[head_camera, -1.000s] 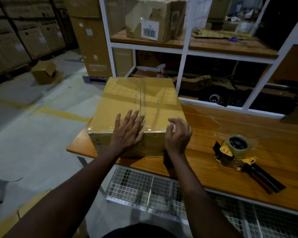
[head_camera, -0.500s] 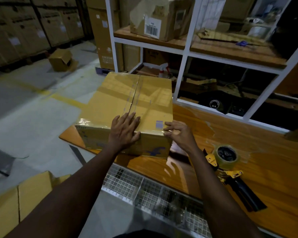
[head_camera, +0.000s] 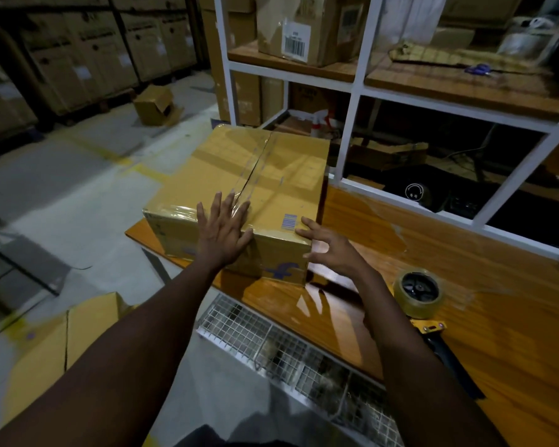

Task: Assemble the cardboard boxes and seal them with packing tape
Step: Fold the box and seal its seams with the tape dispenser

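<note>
A closed cardboard box (head_camera: 271, 175) sits on the left end of the wooden table (head_camera: 465, 285), with clear tape along its top seam. My left hand (head_camera: 221, 230) lies flat, fingers spread, on the box's near top edge over the tape. At the box's near right corner my right hand (head_camera: 329, 250) is spread wide, its fingertips touching the top edge and the side. A tape dispenser (head_camera: 421, 298) with a roll of brown tape lies on the table to the right, clear of both hands.
White metal shelving (head_camera: 355, 91) stands behind the table with boxes and clutter. Flat cardboard (head_camera: 62, 343) lies on the floor at lower left. A small open box (head_camera: 155, 106) sits on the floor farther back. A wire mesh shelf (head_camera: 288, 343) runs under the table.
The box has turned and slid left toward the table's end. My right hand has uncurled from a closed grip on the near edge to spread fingers at the right corner.
</note>
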Demonstrator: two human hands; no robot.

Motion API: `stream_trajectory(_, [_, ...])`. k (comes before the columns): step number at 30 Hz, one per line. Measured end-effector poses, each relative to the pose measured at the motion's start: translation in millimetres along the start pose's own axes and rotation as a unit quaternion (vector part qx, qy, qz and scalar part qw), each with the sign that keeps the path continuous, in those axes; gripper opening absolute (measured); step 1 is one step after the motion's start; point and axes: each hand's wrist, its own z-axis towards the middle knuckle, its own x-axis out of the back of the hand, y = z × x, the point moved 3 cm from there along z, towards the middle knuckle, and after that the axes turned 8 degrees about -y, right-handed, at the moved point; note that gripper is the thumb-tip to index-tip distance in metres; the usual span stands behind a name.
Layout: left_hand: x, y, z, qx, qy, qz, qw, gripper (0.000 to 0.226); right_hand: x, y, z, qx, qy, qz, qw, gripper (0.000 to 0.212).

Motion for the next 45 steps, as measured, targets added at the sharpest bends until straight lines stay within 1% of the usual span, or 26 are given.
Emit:
stream_trajectory(1, [-0.5, 0.6, -0.9, 0.009, -0.005, -0.001, 1.0, 0.073, 3.6, -1.7, 0.5, -0.013, -0.017, 0.04, 0.999, 0.055])
stream_trajectory(2, [-0.9, 1.2, -1.8, 0.016, -0.011, -0.001, 1.0, 0.074, 6.2, -2.3, 2.0, -0.025, -0.016, 0.062, 0.998, 0.056])
stream_trajectory(3, [-1.1, 1.7, -2.8, 0.021, -0.017, -0.001, 1.0, 0.074, 7.2, -2.6, 3.7, -0.03, 0.002, 0.061, 0.998, 0.057])
stream_trajectory(5, [-0.8, 2.6, -3.9, 0.027, -0.027, -0.005, 0.999, 0.075, 5.3, 0.2, 7.6, -0.022, 0.064, 0.017, 0.998, 0.051])
stream_trajectory(7, [0.1, 3.1, -4.1, 0.028, -0.034, -0.014, 0.999, 0.076, 0.3, 7.7, 9.5, -0.016, 0.098, -0.013, 0.995, 0.046])
stream_trajectory(11, [0.8, 3.2, -3.9, 0.026, -0.045, -0.021, 0.998, 0.076, -0.1, 15.4, 10.8, -0.025, 0.086, -0.03, 0.996, 0.048])
stream_trajectory(14, [-0.2, 3.4, -4.3, 0.021, -0.037, -0.035, 0.998, 0.075, -0.1, 14.9, 10.1, -0.025, 0.082, -0.031, 0.996, 0.048])
stream_trajectory(18, [-1.7, 3.2, -4.4, 0.007, -0.032, -0.036, 0.999, 0.075, -1.9, 13.2, 12.1, -0.036, 0.095, -0.005, 0.995, 0.044])
stream_trajectory(20, [-2.4, 3.1, -3.1, 0.001, -0.035, -0.032, 0.999, 0.075, -4.7, 9.7, 10.0, -0.028, 0.117, -0.002, 0.993, 0.042])
stream_trajectory(23, [-3.2, 3.2, -2.7, -0.014, -0.042, -0.037, 0.998, 0.076, -8.0, 4.5, 4.5, -0.026, 0.155, -0.045, 0.987, 0.042])
stream_trajectory(25, [-2.8, 1.7, -3.2, -0.036, -0.041, -0.046, 0.997, 0.076, -9.9, 1.4, 1.6, -0.043, 0.171, -0.088, 0.98, 0.043])
stream_trajectory(27, [-0.4, -3.4, -3.8, -0.083, -0.037, -0.043, 0.995, 0.073, -13.7, 1.9, -0.4, -0.067, 0.19, -0.119, 0.972, 0.042])
stream_trajectory(30, [2.6, -28.4, -4.3, -0.155, -0.037, -0.005, 0.987, 0.071, -23.6, -1.2, -4.0, -0.079, 0.231, -0.147, 0.959, 0.036])
stream_trajectory(31, [2.4, -43.1, -3.6, -0.157, -0.04, 0.002, 0.987, 0.072, -26.9, -2.7, -5.2, -0.084, 0.243, -0.15, 0.955, 0.033])
stream_trajectory(33, [2.1, -80.2, -2.1, -0.134, -0.048, -0.002, 0.99, 0.073, -33.2, -7.7, -7.1, -0.096, 0.265, -0.158, 0.946, 0.034])
stream_trajectory(36, [3.6, -139.8, -1.9, -0.091, -0.064, -0.025, 0.994, 0.073, -39.5, -12.9, -8.8, -0.117, 0.301, -0.15, 0.934, 0.049])
stream_trajectory(39, [2.7, -182.3, -1.5, -0.063, -0.072, -0.071, 0.993, 0.076, -47.7, -20.5, -6.2, -0.144, 0.332, -0.117, 0.925, 0.042])
stream_trajectory(41, [-1.8, -196.8, 3.3, -0.047, -0.083, -0.152, 0.984, 0.068, -54.7, -25.9, -4.0, -0.164, 0.363, -0.096, 0.912, 0.036])
stream_trajectory(43, [-3.7, -206.2, 5.0, -0.059, -0.088, -0.238, 0.965, 0.064, -64.7, -30.6, -2.4, -0.185, 0.401, -0.073, 0.894, 0.035])
stream_trajectory(45, [-1.3, -216.0, 2.1, -0.073, -0.072, -0.302, 0.948, 0.057, -75.8, -36.2, -0.6, -0.207, 0.438, -0.058, 0.873, 0.037])
